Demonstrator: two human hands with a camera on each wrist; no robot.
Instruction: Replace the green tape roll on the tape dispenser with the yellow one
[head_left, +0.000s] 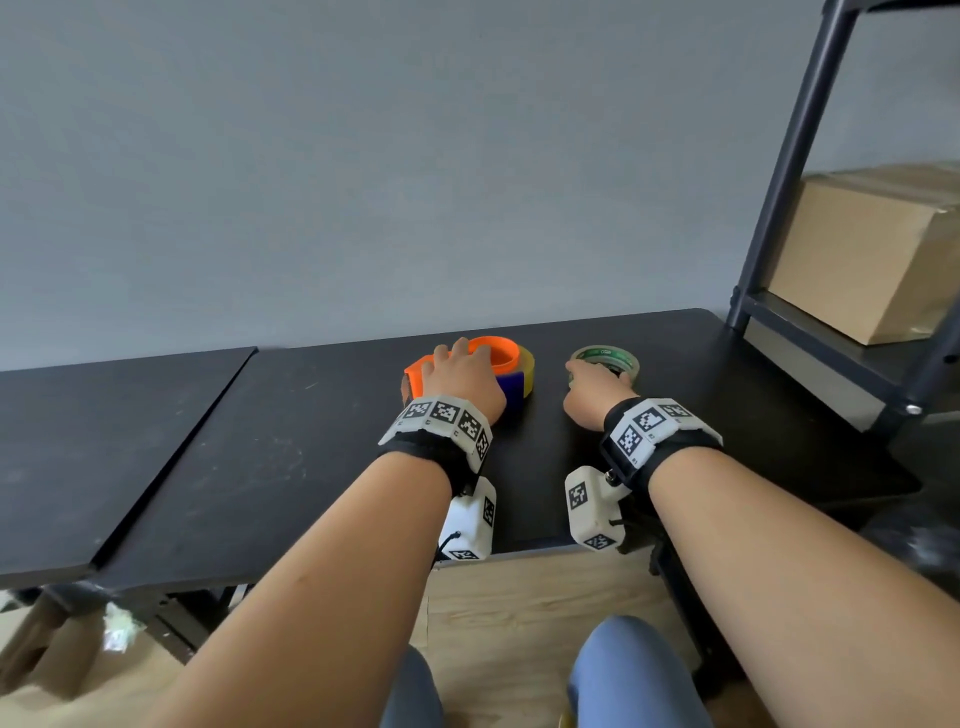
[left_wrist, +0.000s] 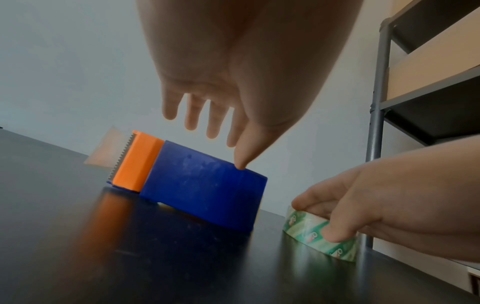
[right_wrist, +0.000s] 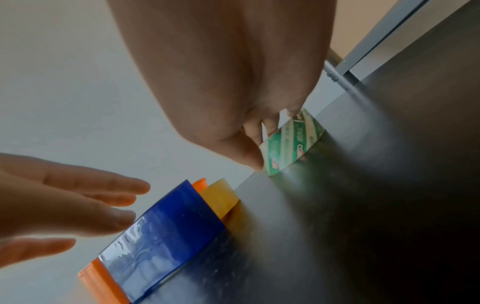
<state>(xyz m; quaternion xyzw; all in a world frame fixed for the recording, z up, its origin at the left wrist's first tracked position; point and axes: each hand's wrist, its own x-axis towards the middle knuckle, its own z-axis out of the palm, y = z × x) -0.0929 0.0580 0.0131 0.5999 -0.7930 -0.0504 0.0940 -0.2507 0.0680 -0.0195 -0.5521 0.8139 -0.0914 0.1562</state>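
A: Item 1, tape dispenser (head_left: 470, 376): blue/orange body, lying on its side on the black table (head_left: 260, 441), serrated cutter end to the left. Status?

B: Yellow tape roll (right_wrist: 221, 197) already sits on the orange hub, its edge poking out past the blue shell. So the swap looks mostly done.

A: Item 2, green tape roll (head_left: 605, 360)?

B: Off the dispenser. Flat on the table, just beside the dispenser on its right, not touching it.

A: Hands?

B: Left hand (left_wrist: 207, 107): fingers straight and spread over the dispenser, thumb tip touching the blue shell, nothing clasped. Right hand (head_left: 592, 392): fingers curled over the green roll's top rim, thumb on its outer wall, pinching it while it rests on the table.

A: Remaining?

B: Judging from this: let go of the green roll or set it aside. Poss. thread the yellow tape end to the cutter; can't tell if that's done, the tape path is hidden. Can't tell either if the yellow roll is fully seated.

A: Other stock?

B: Metal shelf unit (head_left: 789, 156) at right, cardboard box (head_left: 872, 249) on it.
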